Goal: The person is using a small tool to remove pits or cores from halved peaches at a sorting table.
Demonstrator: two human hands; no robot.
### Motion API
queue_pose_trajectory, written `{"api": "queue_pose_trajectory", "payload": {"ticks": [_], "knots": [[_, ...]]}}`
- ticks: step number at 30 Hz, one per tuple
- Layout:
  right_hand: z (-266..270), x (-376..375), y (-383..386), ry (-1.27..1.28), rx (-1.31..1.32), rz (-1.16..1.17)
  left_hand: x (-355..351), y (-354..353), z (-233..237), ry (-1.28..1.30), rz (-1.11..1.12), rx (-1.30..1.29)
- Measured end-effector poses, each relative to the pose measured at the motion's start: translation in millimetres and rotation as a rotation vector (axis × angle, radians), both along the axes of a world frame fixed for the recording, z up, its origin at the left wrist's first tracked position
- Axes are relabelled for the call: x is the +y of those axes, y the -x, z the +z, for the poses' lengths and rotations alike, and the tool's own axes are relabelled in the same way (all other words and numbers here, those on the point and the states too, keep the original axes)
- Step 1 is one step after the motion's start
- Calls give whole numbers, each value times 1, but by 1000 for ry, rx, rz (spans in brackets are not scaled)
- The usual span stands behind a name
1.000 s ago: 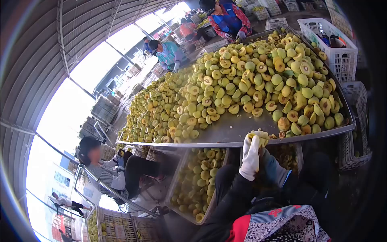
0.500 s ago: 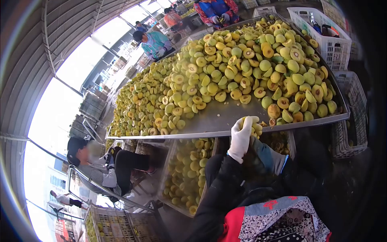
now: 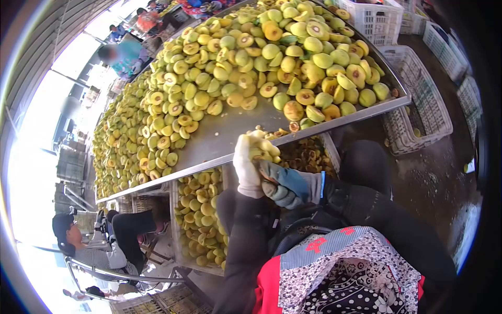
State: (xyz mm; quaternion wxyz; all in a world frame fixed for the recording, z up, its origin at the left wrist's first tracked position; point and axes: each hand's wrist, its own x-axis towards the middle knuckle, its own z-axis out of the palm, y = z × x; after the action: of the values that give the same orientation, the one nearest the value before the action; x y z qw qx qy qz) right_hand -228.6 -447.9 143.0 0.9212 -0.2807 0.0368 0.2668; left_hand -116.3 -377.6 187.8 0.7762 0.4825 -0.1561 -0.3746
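My left hand, in a white glove, is closed around several yellow-green stone fruit pieces at the table's near edge. My right hand, in a blue-grey glove, is curled just below and to the right, against the left hand. What its fingers hold, if anything, is hidden. Beyond both hands, a metal table bears a large heap of halved fruit, some halves showing brown pits or hollows. Below the edge, a crate of fruit halves stands to the left; brownish pieces lie in a container under my hands.
An open white crate stands on the floor at the right, with another white crate behind it. A seated person is at the left. Another person works across the table. The table has a raised metal rim.
The view has swung right and down, so the table and hands appear further left. My right hand, partly hidden before, now shows its curled fingers. The left hand still holds fruit pieces.
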Motion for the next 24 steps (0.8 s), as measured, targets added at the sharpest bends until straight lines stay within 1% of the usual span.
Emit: {"api": "queue_pose_trajectory", "payload": {"ticks": [1,2,3,5,7,9,10,11,13,15,16,17,18,19,20,21,22,23,24], "knots": [[-3,3,-3,-53,-18,4,0,1,2,-22,66,12],[19,2,0,142,80,-49,2,-7,-9,-38,66,-61],[15,5,1,186,-22,-102,9,-35,-25,92,-54,94],[-4,16,4,268,-224,-207,18,-48,-23,282,137,164],[-5,12,2,161,-156,-189,45,-66,-14,93,333,-121],[5,-1,1,-151,188,-37,81,-82,1,-124,580,-396],[7,-1,5,-113,146,-86,100,-92,9,-229,712,-506],[9,1,8,-73,102,-142,114,-111,10,-262,817,-527],[19,7,17,32,35,-285,113,-115,30,-791,926,-863],[41,12,23,171,-2,-451,72,-115,32,-487,651,-914],[47,9,21,164,66,-498,40,-98,29,-433,484,-923],[51,8,21,217,111,-622,9,-96,14,-482,347,-1121],[55,9,21,270,156,-745,-26,-62,27,-445,136,-1230],[56,8,21,322,201,-866,-59,-61,7,-438,-15,-1349],[56,0,21,286,246,-857,-83,-48,-1,-478,-159,-1290],[57,-11,20,249,290,-849,-104,-46,-26,-406,-247,-1213],[57,-19,20,211,336,-842,-119,-33,-34,-463,-227,-1407],[56,-23,22,231,312,-860,-133,-40,-55,-545,-253,-1613],[53,-26,25,251,289,-876,-144,-45,-61,-609,-332,-1630]]}}
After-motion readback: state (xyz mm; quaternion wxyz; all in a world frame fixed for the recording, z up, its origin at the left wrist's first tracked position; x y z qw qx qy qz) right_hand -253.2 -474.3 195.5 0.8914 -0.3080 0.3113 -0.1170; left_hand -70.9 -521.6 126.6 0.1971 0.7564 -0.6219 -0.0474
